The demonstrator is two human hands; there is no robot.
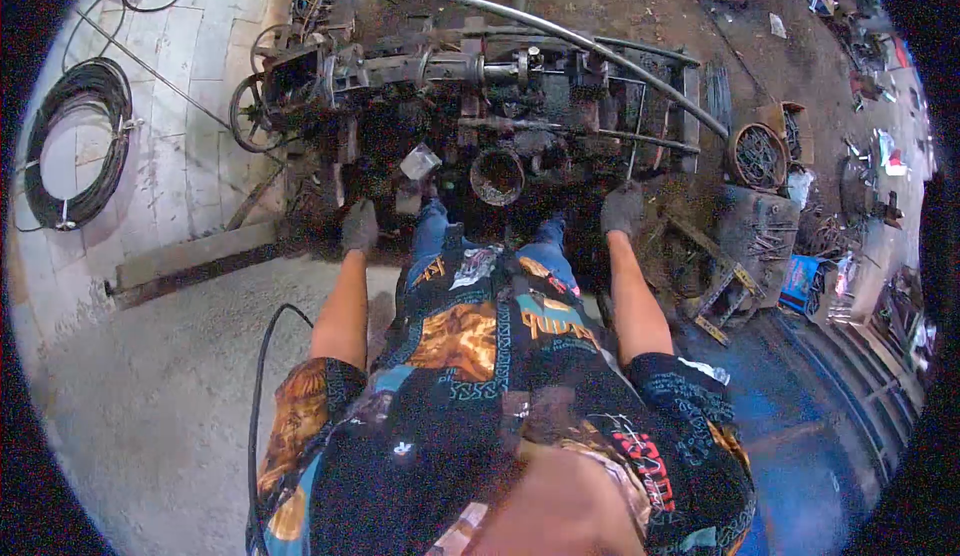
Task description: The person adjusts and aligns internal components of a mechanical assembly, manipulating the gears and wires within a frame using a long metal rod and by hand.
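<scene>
Both of my hands wear grey work gloves and reach forward to either side of my knees. My left hand (360,226) is at the front left of a long, dark, greasy metal machine (440,68), close to a small pale block (420,162). On the other side, my right hand (622,208) is near the machine's right front, below a horizontal bar (645,142). The fingers of both gloves blend into the dark background, and I cannot tell whether they grip anything. Between my knees sits a round metal bowl (497,177). A long pale pipe (590,48) slants across the machine.
A coil of black cable (75,144) lies on the tiled floor at left. To my right are a round basket of metal pieces (758,156), a worn metal stand (758,231), an angular metal frame (728,301) and a blue box (800,284). A handwheel (250,113) sticks out at the machine's left end.
</scene>
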